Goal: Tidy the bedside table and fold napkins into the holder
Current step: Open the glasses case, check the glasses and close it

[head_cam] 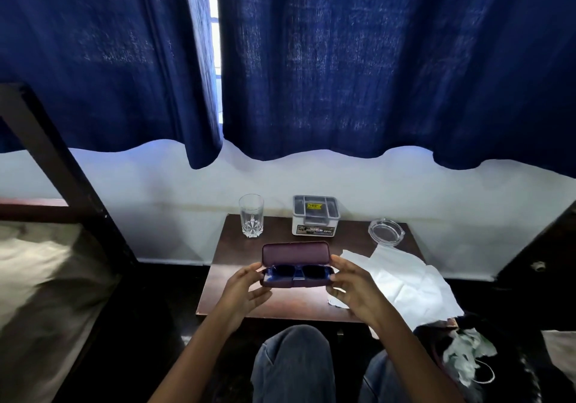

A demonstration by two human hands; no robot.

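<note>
Holding position above the small dark-brown wooden bedside table [237, 303], an open maroon hard-shell glasses case [296, 265] was gripped at both ends. The left hand [246, 290] was closed on the case's left end, thumb on the upper edge and fingers beneath. The right hand [352, 287] was closed on the right end in like manner. The lid was raised and tilted back, away from the person. A pair of dark-lensed sunglasses [297, 271] was seen lying folded inside the lower half, against a blue lining.

Items recorded on the table top:
- One clear cut-glass tumbler [251, 215], upright, at the rear left, near the wall.
- One white rectangular napkin holder with a grey compartmented top and a printed label on its front [315, 215], at the rear centre, just right of the tumbler and apart from it.
- One round clear-glass ashtray [386, 232], at the rear right corner.
- Several loose white paper napkins [408, 281], unfolded and creased, spread over the right side of the table and overhanging its right edge; their far tip lay just beside the ashtray, and whether they touched could not be told.

Surroundings noted: dark-blue woven curtains [358, 69] hung above the table, and knees in blue denim [293, 362] were seen below its front edge.
</note>
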